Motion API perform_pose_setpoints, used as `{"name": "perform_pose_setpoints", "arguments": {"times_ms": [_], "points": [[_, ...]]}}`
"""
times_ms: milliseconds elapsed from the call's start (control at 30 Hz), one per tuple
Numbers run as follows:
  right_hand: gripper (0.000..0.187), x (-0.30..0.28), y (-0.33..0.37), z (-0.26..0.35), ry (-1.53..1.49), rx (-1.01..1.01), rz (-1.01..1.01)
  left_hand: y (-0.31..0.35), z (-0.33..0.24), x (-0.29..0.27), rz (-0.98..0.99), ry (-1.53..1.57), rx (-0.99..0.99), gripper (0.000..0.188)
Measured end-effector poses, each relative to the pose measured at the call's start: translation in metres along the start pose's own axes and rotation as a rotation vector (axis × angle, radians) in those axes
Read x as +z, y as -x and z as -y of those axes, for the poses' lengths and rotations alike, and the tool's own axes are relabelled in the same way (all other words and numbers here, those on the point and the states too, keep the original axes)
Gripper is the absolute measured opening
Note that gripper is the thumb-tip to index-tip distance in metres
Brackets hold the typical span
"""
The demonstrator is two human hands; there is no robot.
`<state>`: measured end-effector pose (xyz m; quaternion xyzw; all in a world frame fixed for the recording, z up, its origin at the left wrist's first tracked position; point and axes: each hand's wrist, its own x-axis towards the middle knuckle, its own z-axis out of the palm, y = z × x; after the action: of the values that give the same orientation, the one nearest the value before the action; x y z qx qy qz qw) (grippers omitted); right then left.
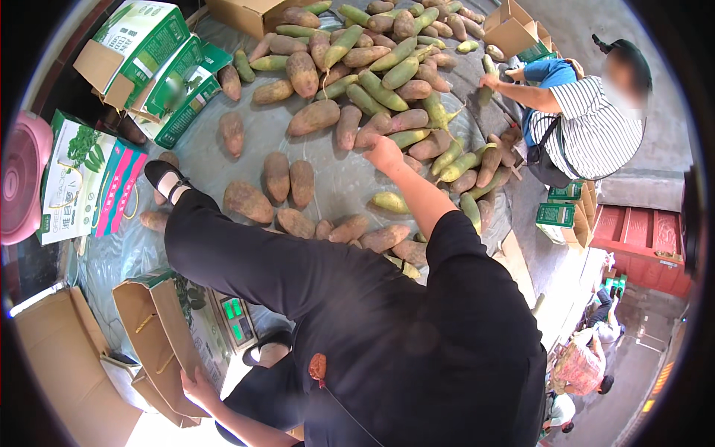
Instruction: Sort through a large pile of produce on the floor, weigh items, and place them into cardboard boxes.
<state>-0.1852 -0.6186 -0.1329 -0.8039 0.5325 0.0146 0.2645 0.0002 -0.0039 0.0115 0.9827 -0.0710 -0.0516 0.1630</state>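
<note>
My right hand [385, 154] stretches out over the heap, its fingers closed on a reddish-brown radish [373, 128]. Around it lie more reddish and green radishes [381, 89], several piled against each other. Low on the left, my left hand [198, 389] grips the side of an open cardboard box [160, 335], which has cord handles and a printed face. Its fingertips are partly lost against the box. Beside that box sits a scale [237, 320] with a lit green display, near my foot. Nearer me, loose reddish radishes [248, 202] lie on the plastic sheet [201, 175].
Green-and-white cartons [141, 52] stack at the upper left, above a printed gift box [86, 179] and a pink plastic basin [22, 179]. At the right, a person in a striped shirt [596, 119] reaches toward the heap. More cartons [570, 216] stand below them.
</note>
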Motion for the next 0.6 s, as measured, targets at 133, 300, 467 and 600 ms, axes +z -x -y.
{"name": "perform_pose_setpoints", "arguments": {"times_ms": [133,300,467,600], "points": [[0.033,0.008,-0.004,-0.004,0.05,0.063,0.065,0.0,-0.002,0.0,0.052,0.044,-0.032,0.033],[0.033,0.005,0.004,0.007,0.058,0.033,0.067,0.003,0.015,0.003,0.022,0.016,-0.025,0.032],[0.038,-0.009,-0.013,-0.014,0.11,-0.072,-0.036,0.0,0.004,0.003,0.027,0.011,0.018,0.031],[0.041,-0.052,-0.049,-0.036,0.258,-0.098,-0.046,-0.002,0.002,0.001,0.062,0.062,-0.039,0.031]]}}
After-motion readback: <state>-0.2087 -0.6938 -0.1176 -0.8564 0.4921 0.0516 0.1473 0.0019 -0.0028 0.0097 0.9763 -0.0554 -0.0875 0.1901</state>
